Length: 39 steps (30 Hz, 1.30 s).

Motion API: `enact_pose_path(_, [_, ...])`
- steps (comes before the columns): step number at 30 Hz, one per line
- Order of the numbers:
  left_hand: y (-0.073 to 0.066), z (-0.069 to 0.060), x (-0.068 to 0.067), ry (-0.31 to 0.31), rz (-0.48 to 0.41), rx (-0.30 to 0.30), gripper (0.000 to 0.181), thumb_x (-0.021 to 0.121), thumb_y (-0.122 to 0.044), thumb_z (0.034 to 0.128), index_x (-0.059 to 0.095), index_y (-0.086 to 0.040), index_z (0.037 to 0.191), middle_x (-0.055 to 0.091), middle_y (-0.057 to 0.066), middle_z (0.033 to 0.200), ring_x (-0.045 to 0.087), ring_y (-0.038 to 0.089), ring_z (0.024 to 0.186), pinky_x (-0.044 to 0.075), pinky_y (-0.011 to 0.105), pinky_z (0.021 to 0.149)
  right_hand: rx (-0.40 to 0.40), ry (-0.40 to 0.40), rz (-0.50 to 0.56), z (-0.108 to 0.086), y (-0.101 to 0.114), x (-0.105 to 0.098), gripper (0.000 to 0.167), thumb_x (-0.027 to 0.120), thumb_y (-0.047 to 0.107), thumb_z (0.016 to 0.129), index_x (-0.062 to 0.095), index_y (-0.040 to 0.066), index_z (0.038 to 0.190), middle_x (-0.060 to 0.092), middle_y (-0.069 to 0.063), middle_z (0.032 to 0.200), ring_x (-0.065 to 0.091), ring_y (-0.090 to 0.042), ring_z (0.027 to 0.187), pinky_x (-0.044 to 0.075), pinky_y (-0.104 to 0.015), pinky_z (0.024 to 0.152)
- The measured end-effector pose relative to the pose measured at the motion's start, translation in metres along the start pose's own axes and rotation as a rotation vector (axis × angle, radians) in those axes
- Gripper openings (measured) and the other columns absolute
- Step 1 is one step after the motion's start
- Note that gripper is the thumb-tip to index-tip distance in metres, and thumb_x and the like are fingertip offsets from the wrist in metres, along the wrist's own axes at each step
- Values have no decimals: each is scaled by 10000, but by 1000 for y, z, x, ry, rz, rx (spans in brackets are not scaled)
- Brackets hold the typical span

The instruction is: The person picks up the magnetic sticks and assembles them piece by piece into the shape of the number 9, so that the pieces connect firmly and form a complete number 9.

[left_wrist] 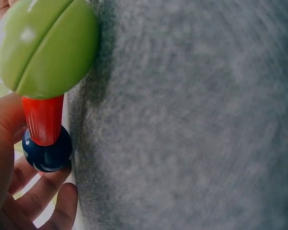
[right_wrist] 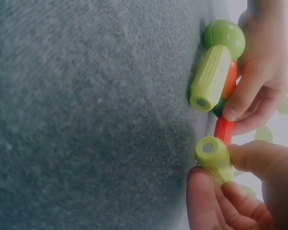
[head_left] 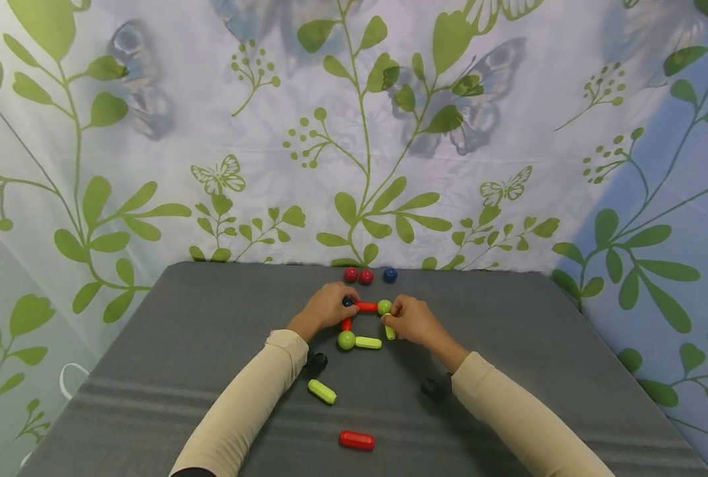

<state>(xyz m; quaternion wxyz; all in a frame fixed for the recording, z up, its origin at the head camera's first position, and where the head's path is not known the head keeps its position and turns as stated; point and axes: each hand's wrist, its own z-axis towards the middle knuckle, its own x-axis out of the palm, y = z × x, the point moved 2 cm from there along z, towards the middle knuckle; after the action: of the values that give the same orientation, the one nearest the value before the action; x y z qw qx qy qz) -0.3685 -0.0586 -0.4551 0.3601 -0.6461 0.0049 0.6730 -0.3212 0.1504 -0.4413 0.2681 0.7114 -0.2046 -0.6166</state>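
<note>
My left hand (head_left: 329, 305) holds the dark blue ball (left_wrist: 47, 152) at the back left corner of a magnetic rod-and-ball shape on the table. From that ball one red rod (head_left: 366, 307) runs right to a light green ball (head_left: 384, 307). Another red rod (head_left: 346, 324) comes forward to a second green ball (head_left: 346, 340), and a yellow-green rod (head_left: 368, 342) points right from it. With thumb and fingers, my right hand (head_left: 416, 321) pinches a second yellow-green rod (right_wrist: 213, 158) at the right-hand green ball. Its free end faces forward.
Behind the shape lie two red balls (head_left: 366, 276) and a blue ball (head_left: 390, 275). Nearer me are a loose yellow-green rod (head_left: 321, 391) and a loose red rod (head_left: 356, 440). A leaf-patterned curtain (head_left: 258, 132) hangs at the far edge of the grey table (head_left: 509, 318).
</note>
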Motion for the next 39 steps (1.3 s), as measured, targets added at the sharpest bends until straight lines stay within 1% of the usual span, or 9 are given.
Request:
enact_pose_path(5, [0, -1, -1, 4, -6, -5, 167, 728, -220, 930, 761, -158, 1081, 678, 63, 1123, 619, 236, 989, 504, 426, 902, 3, 2, 2, 2, 0, 1, 246, 769, 250, 923, 585, 93, 880, 629, -43, 694, 623, -186, 579, 494, -323, 531])
enact_pose_path(14, [-1, -1, -1, 25, -5, -16, 169, 727, -232, 942, 754, -180, 1100, 666, 59, 1171, 620, 249, 1064, 488, 430, 946, 2, -2, 10, 5, -3, 4, 248, 770, 253, 921, 586, 99, 861, 627, -42, 678, 623, -191, 569, 490, -325, 524])
enact_pose_path(19, [-1, -2, -1, 24, -4, -2, 171, 724, -221, 943, 750, -169, 1104, 666, 67, 1166, 622, 254, 1066, 485, 432, 948, 3, -8, 18, 5, -2, 4, 252, 777, 253, 915, 588, 98, 854, 626, -39, 678, 625, -188, 578, 487, -323, 527])
enact_pose_path(33, [-1, -3, -3, 13, -5, 0, 173, 727, -205, 937, 748, -146, 1098, 668, 71, 1136, 616, 253, 1045, 477, 421, 960, 19, -14, 20, 7, 0, 4, 269, 780, 264, 913, 577, 95, 866, 616, -47, 676, 610, -189, 580, 469, -313, 517])
enact_pose_path(36, [0, -2, -3, 9, -7, 7, 201, 731, -208, 936, 740, -127, 1119, 664, 78, 1131, 613, 247, 1039, 478, 412, 954, 8, -20, 18, 9, -2, 4, 262, 773, 264, 919, 581, 95, 861, 619, -45, 666, 610, -188, 572, 469, -313, 516])
enact_pose_path(39, [1, -4, -4, -12, 1, 8, 252, 738, -223, 926, 724, -109, 1150, 640, 76, 1126, 599, 247, 1036, 491, 417, 925, -13, -41, -4, 13, -3, 0, 248, 750, 280, 938, 590, 101, 876, 628, -38, 691, 606, -184, 581, 472, -319, 525])
